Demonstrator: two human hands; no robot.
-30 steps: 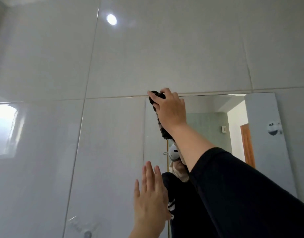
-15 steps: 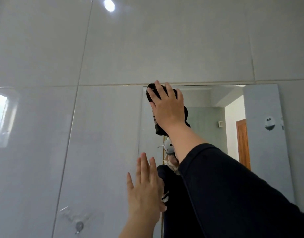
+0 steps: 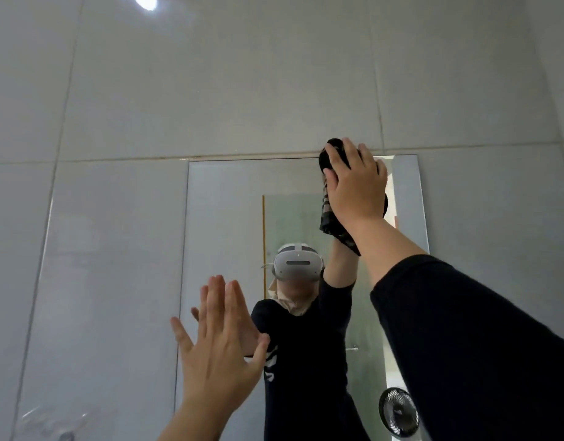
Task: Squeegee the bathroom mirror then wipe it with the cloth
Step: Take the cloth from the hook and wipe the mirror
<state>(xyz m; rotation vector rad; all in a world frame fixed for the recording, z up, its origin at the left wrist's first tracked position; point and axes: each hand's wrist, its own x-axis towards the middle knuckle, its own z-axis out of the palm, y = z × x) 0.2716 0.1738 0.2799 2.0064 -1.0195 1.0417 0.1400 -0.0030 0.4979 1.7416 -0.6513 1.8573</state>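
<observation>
The rectangular bathroom mirror (image 3: 229,218) hangs on the grey tiled wall. My right hand (image 3: 357,186) presses a dark patterned cloth (image 3: 330,214) flat against the mirror near its top right corner; the cloth hangs down under my palm. My left hand (image 3: 220,348) is lower, fingers spread, its palm flat against the mirror's left edge. The glass reflects a person with a white headset and both arms. No squeegee is in view.
Glossy grey wall tiles (image 3: 210,90) surround the mirror, with a grout line just above its top edge. A small black fan (image 3: 398,412) shows reflected at the mirror's lower right. A metal fitting (image 3: 64,436) sits on the wall at the lower left.
My right hand has slid the cloth along the top edge from the mirror's top left corner to near the top right. The left hand stayed flat near the left edge.
</observation>
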